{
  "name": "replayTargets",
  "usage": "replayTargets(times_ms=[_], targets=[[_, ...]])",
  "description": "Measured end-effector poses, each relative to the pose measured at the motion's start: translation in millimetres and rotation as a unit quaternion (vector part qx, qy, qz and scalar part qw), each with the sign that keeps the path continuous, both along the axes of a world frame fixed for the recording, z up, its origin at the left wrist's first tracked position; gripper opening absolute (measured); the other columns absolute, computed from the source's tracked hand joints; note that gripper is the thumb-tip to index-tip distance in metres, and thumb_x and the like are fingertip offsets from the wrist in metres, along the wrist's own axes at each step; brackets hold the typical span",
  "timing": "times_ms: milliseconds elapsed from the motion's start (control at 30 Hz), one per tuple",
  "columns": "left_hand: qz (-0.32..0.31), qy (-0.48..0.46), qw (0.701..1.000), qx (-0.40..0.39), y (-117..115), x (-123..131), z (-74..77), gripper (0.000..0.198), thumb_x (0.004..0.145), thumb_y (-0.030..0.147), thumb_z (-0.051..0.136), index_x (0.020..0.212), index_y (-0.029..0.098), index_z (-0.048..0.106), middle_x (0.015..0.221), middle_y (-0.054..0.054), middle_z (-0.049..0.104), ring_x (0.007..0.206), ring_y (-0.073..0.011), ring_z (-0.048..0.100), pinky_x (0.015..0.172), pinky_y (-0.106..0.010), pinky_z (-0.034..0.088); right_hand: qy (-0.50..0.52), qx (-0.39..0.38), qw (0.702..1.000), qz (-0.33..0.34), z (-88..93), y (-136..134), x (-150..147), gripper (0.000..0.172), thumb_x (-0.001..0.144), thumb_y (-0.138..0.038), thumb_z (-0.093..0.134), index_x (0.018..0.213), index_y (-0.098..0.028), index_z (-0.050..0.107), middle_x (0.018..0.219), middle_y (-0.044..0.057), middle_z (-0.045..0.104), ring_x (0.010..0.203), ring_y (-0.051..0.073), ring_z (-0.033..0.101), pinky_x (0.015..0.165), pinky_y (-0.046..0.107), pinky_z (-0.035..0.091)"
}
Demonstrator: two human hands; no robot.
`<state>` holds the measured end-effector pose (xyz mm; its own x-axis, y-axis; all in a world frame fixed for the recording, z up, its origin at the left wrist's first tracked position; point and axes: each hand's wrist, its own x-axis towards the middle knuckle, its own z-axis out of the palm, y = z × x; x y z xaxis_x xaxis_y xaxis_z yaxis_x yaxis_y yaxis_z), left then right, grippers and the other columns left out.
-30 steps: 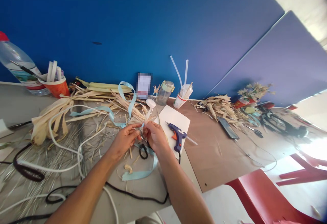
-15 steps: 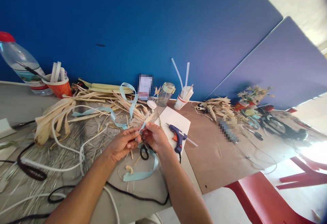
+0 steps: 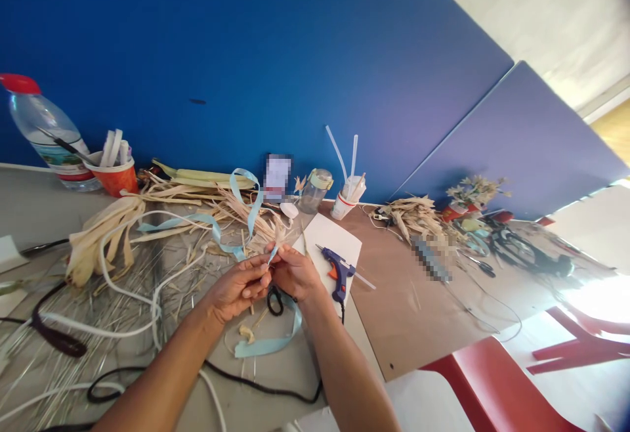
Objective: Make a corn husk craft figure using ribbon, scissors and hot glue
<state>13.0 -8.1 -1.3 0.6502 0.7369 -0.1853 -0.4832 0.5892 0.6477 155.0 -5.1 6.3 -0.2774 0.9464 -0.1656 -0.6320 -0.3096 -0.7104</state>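
Note:
Close together over the table, both my hands pinch a narrow light blue ribbon strip (image 3: 273, 255). My left hand (image 3: 239, 291) has its fingers curled around the strip's lower part. My right hand (image 3: 298, 276) grips it from the other side, thumb and fingertips pressed together. Pale husk-like bits show just above the fingertips; whether they are held cannot be made out. Below the hands lie scissors (image 3: 275, 303) with a black handle, partly hidden. A wider piece of blue ribbon (image 3: 263, 348) curves across the table in front of them.
A blue glue gun (image 3: 339, 273) rests on white paper (image 3: 327, 232) at the right. Dried corn husks (image 3: 105, 232), a looping white cable (image 3: 103, 264) and clear thin strands cover the left. Cups, a glass jar (image 3: 315, 192) and a bottle (image 3: 56, 136) line the blue partition.
My hands have drawn closer together around the ribbon strip, and the right hand's fingers have shifted on it. The view has tilted slightly. Things on the table stay put.

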Motion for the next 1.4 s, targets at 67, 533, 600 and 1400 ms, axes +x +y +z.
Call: replayTargets(times_ms=[67,533,600,1400], targets=[[0.028,0.018,0.999,0.006,1,3,1.2,0.026,0.068,0.022,0.074,0.092,0.016,0.065,0.053,0.003,0.060,0.030,0.0032,0.027,0.039,-0.012,0.027,-0.007,0.004,1.000,-0.025,0.0,0,-2,0.025,0.063,-0.033,0.074,0.079,-0.016,0.064,0.060,-0.002,0.058,0.054,0.012,0.051,0.053,0.024,0.040],[0.241,0.416,0.803,0.353,-1,13,-7.8,0.032,0.076,0.024,0.053,0.103,0.020,0.070,0.066,0.000,0.066,0.059,-0.0159,0.058,0.058,-0.025,0.041,-0.425,0.064,0.855,-0.290,7.4,-5,-20,0.020,0.067,-0.035,0.065,0.069,-0.019,0.053,0.055,-0.007,0.047,0.051,0.010,0.043,0.050,0.023,0.034],[0.241,0.425,0.793,0.364,-2,14,-7.4,0.033,0.076,0.024,0.054,0.105,0.021,0.069,0.068,-0.001,0.068,0.060,-0.0162,0.058,0.058,-0.025,0.041,-0.390,0.058,0.872,-0.289,8.5,-4,-18,0.019,0.067,-0.033,0.064,0.065,-0.018,0.052,0.054,-0.007,0.048,0.050,0.009,0.041,0.049,0.023,0.032],[-0.034,-0.072,0.997,0.002,-4,2,0.0,0.018,0.076,0.016,0.066,0.093,0.014,0.069,0.049,0.004,0.058,0.029,0.0022,0.027,0.046,-0.017,0.035,0.063,0.014,0.996,0.061,-9.9,3,12,0.023,0.060,-0.026,0.076,0.077,-0.016,0.065,0.060,-0.002,0.063,0.056,0.012,0.054,0.058,0.024,0.042]])
